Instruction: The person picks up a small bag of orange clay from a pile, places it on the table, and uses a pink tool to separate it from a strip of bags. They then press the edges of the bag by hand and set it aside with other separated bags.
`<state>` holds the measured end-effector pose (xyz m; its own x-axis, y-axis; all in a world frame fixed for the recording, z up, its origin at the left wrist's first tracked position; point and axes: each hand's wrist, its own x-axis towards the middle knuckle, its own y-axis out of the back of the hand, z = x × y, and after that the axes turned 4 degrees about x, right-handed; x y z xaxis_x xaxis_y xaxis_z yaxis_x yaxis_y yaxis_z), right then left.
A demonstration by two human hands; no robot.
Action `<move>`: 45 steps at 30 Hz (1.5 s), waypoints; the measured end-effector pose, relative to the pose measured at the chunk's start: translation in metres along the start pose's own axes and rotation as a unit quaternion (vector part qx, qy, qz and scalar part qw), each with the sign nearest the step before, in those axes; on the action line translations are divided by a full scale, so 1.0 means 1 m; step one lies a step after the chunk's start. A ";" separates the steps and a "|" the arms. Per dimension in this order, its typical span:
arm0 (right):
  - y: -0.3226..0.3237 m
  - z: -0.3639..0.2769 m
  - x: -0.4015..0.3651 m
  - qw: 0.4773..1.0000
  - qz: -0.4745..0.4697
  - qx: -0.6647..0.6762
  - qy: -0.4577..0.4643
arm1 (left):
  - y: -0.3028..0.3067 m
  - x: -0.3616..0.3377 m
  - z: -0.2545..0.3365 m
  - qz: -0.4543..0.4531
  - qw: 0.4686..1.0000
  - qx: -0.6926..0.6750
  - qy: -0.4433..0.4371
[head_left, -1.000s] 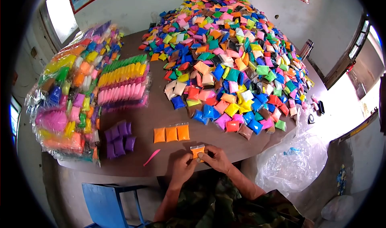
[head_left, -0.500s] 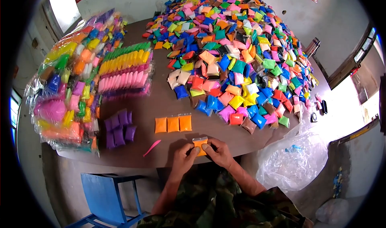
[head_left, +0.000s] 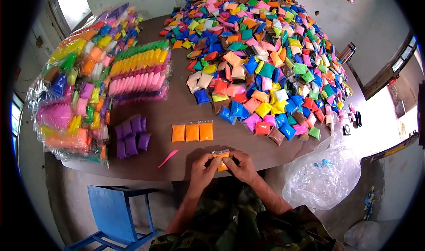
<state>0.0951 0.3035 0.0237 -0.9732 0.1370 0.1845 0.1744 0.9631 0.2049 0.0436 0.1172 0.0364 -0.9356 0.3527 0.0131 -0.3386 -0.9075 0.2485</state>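
Observation:
Between my left hand (head_left: 203,168) and my right hand (head_left: 241,166) is a small orange packet (head_left: 222,161) with a clear top strip, pinched from both sides at the table's front edge. Both thumbs press on its face. Beyond them, three orange packets (head_left: 192,132) lie side by side in a row. A pink plastic tool (head_left: 168,159) rests to the left of my hands. Farther left are several purple packets (head_left: 130,136) in two rows.
A large heap of mixed coloured packets (head_left: 265,73) covers the table's back and right. Clear bags of packets (head_left: 75,100) and stacked rows (head_left: 139,73) stand left. A clear plastic bag (head_left: 323,175) hangs at the right edge. A blue chair (head_left: 113,211) stands front left.
The view has shifted slightly. Both hands still hold the orange packet in nearly the same place, and the things on the table have not moved.

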 end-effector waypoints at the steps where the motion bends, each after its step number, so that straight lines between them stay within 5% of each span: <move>1: 0.000 -0.002 0.000 1.000 0.000 0.000 -0.001 | 0.000 0.000 -0.004 0.001 1.000 0.007 -0.005; 12: -0.005 0.005 -0.006 0.988 0.070 0.125 -0.054 | -0.003 0.000 0.011 0.005 0.999 0.007 -0.041; 19: -0.004 -0.003 -0.002 0.992 0.073 0.100 -0.040 | -0.003 0.000 -0.007 -0.020 0.999 0.020 -0.044; 21: -0.002 -0.007 0.001 0.999 0.024 -0.042 -0.004 | -0.001 0.000 -0.010 -0.011 0.999 0.007 -0.037; 25: -0.001 -0.004 0.002 0.999 -0.023 -0.006 -0.030 | 0.002 0.002 -0.006 -0.015 0.999 0.012 -0.033; 30: -0.005 -0.004 0.000 0.996 0.051 0.073 -0.026 | 0.003 0.003 0.002 -0.044 0.999 -0.019 -0.022; 32: -0.004 -0.005 0.001 0.997 0.056 0.057 -0.022 | 0.003 0.002 0.001 -0.040 0.994 0.073 -0.069; 45: -0.002 -0.009 0.002 0.998 0.038 0.028 -0.036 | 0.001 0.003 0.000 -0.040 0.999 0.007 -0.015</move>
<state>0.0944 0.3001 0.0321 -0.9659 0.2252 0.1278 0.2422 0.9603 0.1386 0.0401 0.1178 0.0367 -0.9018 0.4317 0.0210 -0.4114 -0.8724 0.2640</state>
